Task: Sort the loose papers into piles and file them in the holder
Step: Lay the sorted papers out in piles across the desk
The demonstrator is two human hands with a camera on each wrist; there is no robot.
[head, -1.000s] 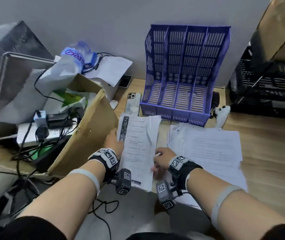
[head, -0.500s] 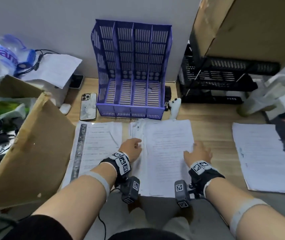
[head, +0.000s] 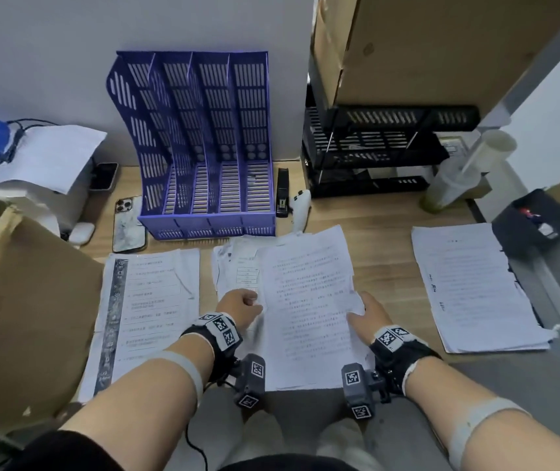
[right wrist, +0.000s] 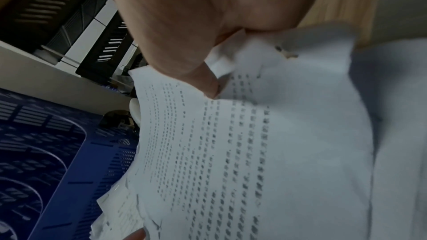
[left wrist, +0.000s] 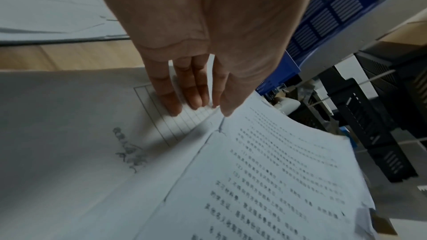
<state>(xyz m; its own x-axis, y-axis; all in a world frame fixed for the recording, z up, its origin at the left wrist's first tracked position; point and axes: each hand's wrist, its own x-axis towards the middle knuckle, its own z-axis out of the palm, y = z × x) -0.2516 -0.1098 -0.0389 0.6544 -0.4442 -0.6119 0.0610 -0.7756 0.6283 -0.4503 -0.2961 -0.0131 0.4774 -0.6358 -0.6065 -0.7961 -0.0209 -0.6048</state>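
On the wooden desk point(head: 373, 232), in front of the purple holder point(head: 203, 137), lies the middle pile of papers point(head: 234, 266), and above it the top sheet point(head: 309, 307) is raised off the pile by both hands. Its long axis runs from the person toward the holder, the far short edge pointing at the holder's right end and tilted a little to the right (the printed lines run across it, left to right).

At its right edge, the right hand point(head: 370, 317) pinches the sheet: in the right wrist view the thumb point(right wrist: 205, 83) lies on the printed face and the paper crumples around it, with the other fingers hidden beneath. The left hand point(head: 237, 307) is at the sheet's left edge. In the left wrist view its fingers point(left wrist: 171, 96) are straight and close together, their tips resting on the ruled page below, while its thumb point(left wrist: 231, 98) sits at the lifted edge; whether that thumb actually grips the paper cannot be told.

Left of the middle pile lies the left pile point(head: 149, 307), flat, its long axis also toward the holder. Well apart to the right lies the right pile point(head: 472, 287), turned slightly. All four holder slots stand upright against the wall.
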